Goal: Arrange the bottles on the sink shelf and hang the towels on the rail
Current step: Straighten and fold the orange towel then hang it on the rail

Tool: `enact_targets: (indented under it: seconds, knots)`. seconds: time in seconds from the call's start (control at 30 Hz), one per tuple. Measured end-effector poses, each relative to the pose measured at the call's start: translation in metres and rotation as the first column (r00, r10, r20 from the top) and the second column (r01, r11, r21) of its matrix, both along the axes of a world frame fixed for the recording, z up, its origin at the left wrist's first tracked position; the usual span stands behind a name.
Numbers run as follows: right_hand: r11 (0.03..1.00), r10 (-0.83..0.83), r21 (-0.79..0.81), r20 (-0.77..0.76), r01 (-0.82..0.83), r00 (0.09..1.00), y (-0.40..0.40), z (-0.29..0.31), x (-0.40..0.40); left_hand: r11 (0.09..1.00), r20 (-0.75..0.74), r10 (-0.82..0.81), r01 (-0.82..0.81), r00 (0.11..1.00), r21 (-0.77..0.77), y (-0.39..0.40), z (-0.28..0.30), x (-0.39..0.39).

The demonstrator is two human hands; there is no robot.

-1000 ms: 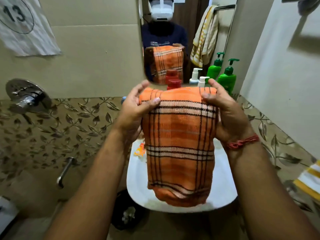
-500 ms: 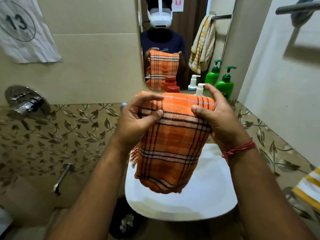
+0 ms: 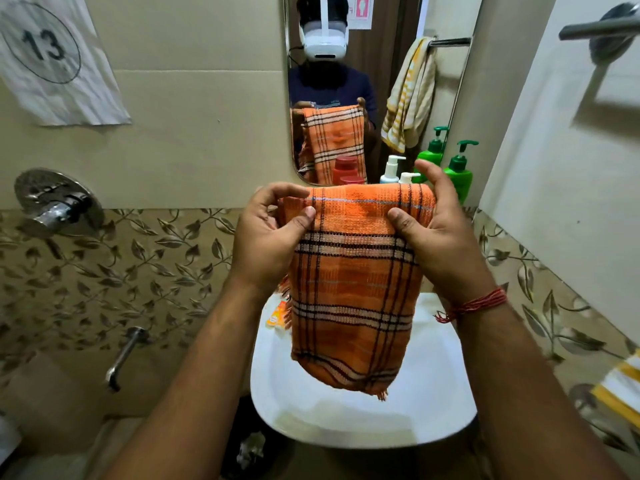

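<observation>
Over the white sink (image 3: 363, 424): folded orange plaid towel (image 3: 353, 289) held up in front of the mirror (image 3: 346, 81), L hand (image 3: 266, 240) & R hand (image 3: 440, 237) each pinching a top corner (thumbs in front, fingers behind). Green pump bottle (image 3: 459, 171) on shelf behind; rail (image 3: 599, 27) upper right.

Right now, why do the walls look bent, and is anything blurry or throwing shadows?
Head view: the wide-angle lens bows the walls at the edges; the orange towel in both hands is sharp; the rail at top right is blurred and casts a dark shadow on the wall; the mirror repeats the towel.
</observation>
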State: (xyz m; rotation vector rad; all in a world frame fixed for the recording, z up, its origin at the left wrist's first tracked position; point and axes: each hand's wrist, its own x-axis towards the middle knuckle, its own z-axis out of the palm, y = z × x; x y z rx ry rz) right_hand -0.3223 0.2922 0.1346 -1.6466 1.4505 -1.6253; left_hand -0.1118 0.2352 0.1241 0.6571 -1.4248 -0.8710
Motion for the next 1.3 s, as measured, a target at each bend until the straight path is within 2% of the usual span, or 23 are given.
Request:
enact_targets:
  seconds: [0.13,0.27,0.33,0.4,0.47,0.57,0.63,0.77,0.87,0.93,1.03,1.13,1.3]
  knots:
    - [0.987,-0.054,0.146,-0.066,0.063,0.996,-0.003,0.005,-0.003,0.993,0.037,0.106,-0.104,0.994,-0.052,-0.001,0.000,-0.006]
    - [0.945,-0.184,0.244,-0.160,0.219,0.970,-0.005,0.008,-0.001,0.979,0.080,0.172,-0.161,0.982,-0.122,-0.003,0.000,-0.015]
    - [0.953,-0.185,0.215,-0.144,0.214,0.972,-0.004,0.007,-0.001,0.975,0.094,0.192,-0.178,0.977,-0.136,-0.005,0.001,-0.016]
    - [0.971,-0.086,0.213,-0.131,0.113,0.988,-0.001,0.006,-0.004,0.976,0.097,0.196,-0.185,0.976,-0.117,-0.009,0.000,-0.015]
    - [0.973,-0.032,0.218,-0.218,0.081,0.975,0.005,0.006,-0.008,0.976,0.113,0.199,-0.187,0.974,-0.108,-0.012,-0.001,-0.014]
    - [0.970,-0.205,0.042,-0.400,0.241,0.894,0.010,0.004,-0.015,0.966,0.164,0.210,-0.179,0.964,-0.184,-0.013,0.001,-0.019]
    - [0.948,-0.310,-0.072,-0.440,0.310,0.843,0.014,0.005,-0.021,0.952,0.231,0.255,-0.202,0.939,-0.228,-0.012,0.005,-0.028]
    - [0.944,-0.327,-0.091,-0.392,0.317,0.860,0.018,0.012,-0.042,0.923,0.357,0.342,-0.239,0.869,-0.302,-0.018,0.013,-0.052]
    - [0.964,-0.267,-0.074,-0.293,0.257,0.918,0.023,0.019,-0.058,0.894,0.347,0.412,-0.301,0.843,-0.331,-0.029,0.017,-0.072]
    - [0.958,-0.286,-0.101,-0.221,0.269,0.933,0.027,0.022,-0.066,0.928,0.284,0.333,-0.259,0.899,-0.267,-0.038,0.020,-0.090]
    - [0.929,-0.356,-0.161,-0.136,0.334,0.925,0.029,0.031,-0.074,0.997,0.119,-0.003,0.012,0.993,-0.076,-0.050,0.031,-0.120]
    - [0.861,-0.485,-0.245,-0.136,0.445,0.864,0.026,0.046,-0.087,0.974,-0.016,-0.225,0.224,0.974,-0.018,-0.065,0.046,-0.155]
    - [0.706,-0.698,-0.306,-0.145,0.639,0.701,0.026,0.083,-0.100,0.927,-0.085,-0.372,0.367,0.924,-0.076,-0.086,0.077,-0.208]
